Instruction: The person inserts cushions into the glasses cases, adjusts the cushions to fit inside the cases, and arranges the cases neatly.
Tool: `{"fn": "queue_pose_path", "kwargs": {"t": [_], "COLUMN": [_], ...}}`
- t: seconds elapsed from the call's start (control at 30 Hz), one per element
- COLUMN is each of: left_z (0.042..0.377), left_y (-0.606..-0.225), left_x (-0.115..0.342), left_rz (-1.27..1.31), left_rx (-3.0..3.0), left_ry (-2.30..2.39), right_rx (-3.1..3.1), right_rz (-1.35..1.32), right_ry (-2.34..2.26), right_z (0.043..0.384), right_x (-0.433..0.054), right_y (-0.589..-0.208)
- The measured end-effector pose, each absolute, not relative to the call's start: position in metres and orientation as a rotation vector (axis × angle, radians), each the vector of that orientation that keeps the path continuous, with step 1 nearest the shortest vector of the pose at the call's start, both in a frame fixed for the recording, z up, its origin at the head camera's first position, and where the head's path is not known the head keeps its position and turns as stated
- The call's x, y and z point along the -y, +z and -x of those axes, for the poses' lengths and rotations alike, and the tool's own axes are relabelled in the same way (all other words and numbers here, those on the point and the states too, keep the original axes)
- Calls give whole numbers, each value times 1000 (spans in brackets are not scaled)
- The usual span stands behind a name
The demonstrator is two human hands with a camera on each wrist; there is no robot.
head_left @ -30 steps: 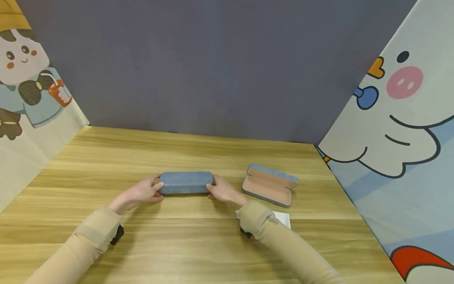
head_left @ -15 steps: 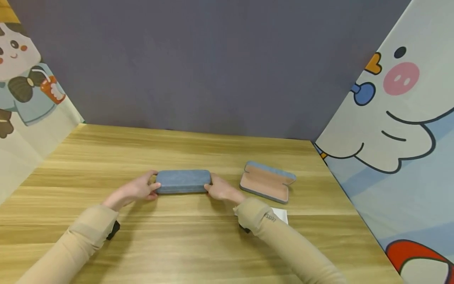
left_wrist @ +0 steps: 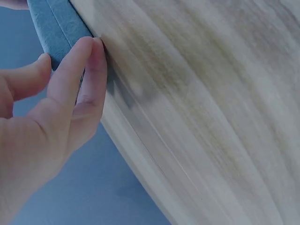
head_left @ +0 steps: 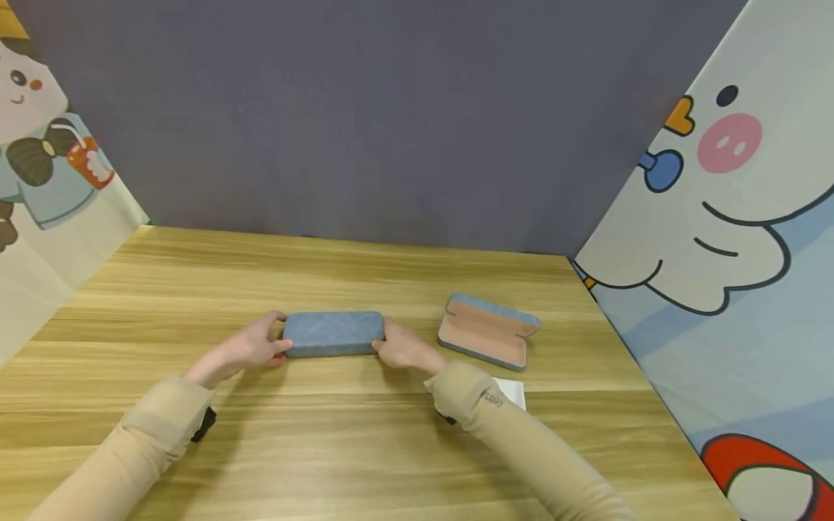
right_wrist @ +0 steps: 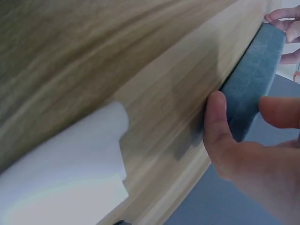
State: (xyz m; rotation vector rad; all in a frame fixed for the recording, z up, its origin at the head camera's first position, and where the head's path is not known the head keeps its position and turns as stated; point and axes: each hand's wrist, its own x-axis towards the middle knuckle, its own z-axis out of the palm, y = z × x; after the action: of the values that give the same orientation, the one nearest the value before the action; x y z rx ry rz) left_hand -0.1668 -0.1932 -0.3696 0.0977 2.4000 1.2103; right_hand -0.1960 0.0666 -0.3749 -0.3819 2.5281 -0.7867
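A closed blue glasses case point(head_left: 334, 333) lies lengthwise between my two hands, its lid facing up. My left hand point(head_left: 250, 347) holds its left end, thumb at the near corner and fingers around the far side. At the opposite end, my right hand point(head_left: 404, 347) grips the case the same way. The left wrist view shows thumb and fingertips at the end of the blue case point(left_wrist: 54, 28), near the table surface. In the right wrist view, thumb and a finger straddle the case point(right_wrist: 251, 75). To the right, a second glasses case point(head_left: 482, 339) lies open, with a pinkish-tan lining.
A white sheet or cloth point(head_left: 511, 392) lies on the wooden table point(head_left: 313, 449), partly covered by my right sleeve. Behind the table rises a dark grey panel point(head_left: 352, 123). Cartoon-printed panels stand along the left and right sides.
Both hands keep their hold on the closed glasses case. More of its lid and less of its front face now show, as it tips slightly. The whole head view has shifted a little.
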Motion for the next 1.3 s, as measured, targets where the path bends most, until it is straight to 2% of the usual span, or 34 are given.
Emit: {"fn": "queue_pose_path", "kwargs": {"t": [0.27,0.47,0.7,0.97,1.3], "left_z": [166,167,166,171,171], "left_y": [-357,-338,-327,-325,-330], "left_x": [188,164,134,93,45], "left_rz": [-82,-106,-174,-335,-554], "left_rx": [-2556,-2897,-2964,-2935,-2952], "left_ry": [1099,971,1035,1103,1076], "right_rx": [-2461,-2501,-2650,-2766,-2938], "right_rz": [393,422,463,468,447], "right_ry": [-820,-848,-792,-771,-696], "right_z": [194,191,181,165,142], "right_x": [-79,-103,-135,-178,-217], "right_y": [-367,-349,-334,-321,-324]}}
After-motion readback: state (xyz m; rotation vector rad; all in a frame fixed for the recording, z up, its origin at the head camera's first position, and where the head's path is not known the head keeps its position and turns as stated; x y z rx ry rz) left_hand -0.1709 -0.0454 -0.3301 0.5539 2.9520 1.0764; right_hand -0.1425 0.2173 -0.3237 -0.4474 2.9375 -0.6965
